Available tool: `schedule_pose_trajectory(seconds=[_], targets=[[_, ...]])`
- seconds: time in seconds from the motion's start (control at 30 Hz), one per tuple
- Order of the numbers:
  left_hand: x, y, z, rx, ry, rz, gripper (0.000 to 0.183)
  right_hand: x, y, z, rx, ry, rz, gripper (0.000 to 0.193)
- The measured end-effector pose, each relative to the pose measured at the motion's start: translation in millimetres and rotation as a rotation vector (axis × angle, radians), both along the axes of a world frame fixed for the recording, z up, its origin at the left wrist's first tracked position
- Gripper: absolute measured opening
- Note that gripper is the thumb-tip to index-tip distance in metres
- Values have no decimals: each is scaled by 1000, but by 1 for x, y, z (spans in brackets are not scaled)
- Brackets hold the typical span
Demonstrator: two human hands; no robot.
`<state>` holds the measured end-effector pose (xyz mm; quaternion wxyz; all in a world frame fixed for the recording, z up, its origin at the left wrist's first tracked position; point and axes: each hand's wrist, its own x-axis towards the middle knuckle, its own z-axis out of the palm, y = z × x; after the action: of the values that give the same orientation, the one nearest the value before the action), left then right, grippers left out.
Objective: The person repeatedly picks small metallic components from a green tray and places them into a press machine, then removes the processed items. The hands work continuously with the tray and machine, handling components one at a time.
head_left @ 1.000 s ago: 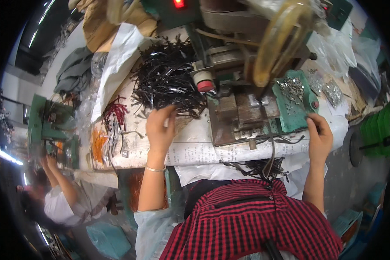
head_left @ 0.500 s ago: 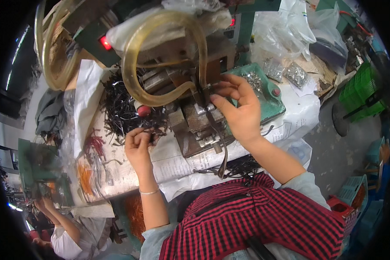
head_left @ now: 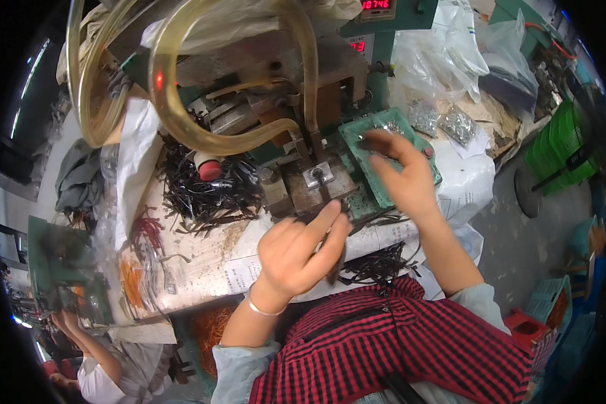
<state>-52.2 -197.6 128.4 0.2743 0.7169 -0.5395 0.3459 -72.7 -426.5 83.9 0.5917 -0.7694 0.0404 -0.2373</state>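
Note:
My left hand (head_left: 301, 250) is in front of the press, its fingers closed over a dark narrow strip (head_left: 325, 192); the thumb is mostly hidden. The strip's far end lies at a small metal die (head_left: 318, 175) on the press bed, and its near end shows below my fingers. My right hand (head_left: 405, 176), slightly blurred, hovers over a green tray (head_left: 355, 145) of small metal pieces, thumb and fingers apart. I see nothing held in it.
Left of the press lies a heap of black strips (head_left: 205, 192) beside a red knob (head_left: 210, 170). A thick yellowish hose (head_left: 161, 101) loops in front of the machine. More black strips (head_left: 384, 262) lie near my apron. Another person (head_left: 104, 363) works at the far left.
My left hand has moved right from the black heap to the strip in front of the press. My right hand has left the die and moved right, over the green tray.

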Motion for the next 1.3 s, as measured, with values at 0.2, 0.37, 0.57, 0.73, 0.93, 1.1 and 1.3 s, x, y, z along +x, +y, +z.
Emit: schedule_pose_trajectory(seconds=[0.2,0.37,0.57,0.73,0.93,1.1,1.3], targets=[[8,-7,-21,-42,-61,-4,33,-4,-63,-39,-44,10,-332,33],[16,-12,-23,-58,-128,-9,25,-26,-60,-61,-335,239,-195,18],[0,-5,-30,-66,88,-18,33,-17,-32,-60,-778,227,-281,11],[-49,53,-39,-153,62,290,33,-18,-43,-97,-715,178,-310,19],[33,137,-40,70,109,624,10,-20,-100,-125,-470,120,-237,34],[71,184,-128,538,79,671,9,13,-64,-104,-560,137,-174,30],[78,195,-132,479,104,590,8,-41,-80,-106,-602,192,-305,29]])
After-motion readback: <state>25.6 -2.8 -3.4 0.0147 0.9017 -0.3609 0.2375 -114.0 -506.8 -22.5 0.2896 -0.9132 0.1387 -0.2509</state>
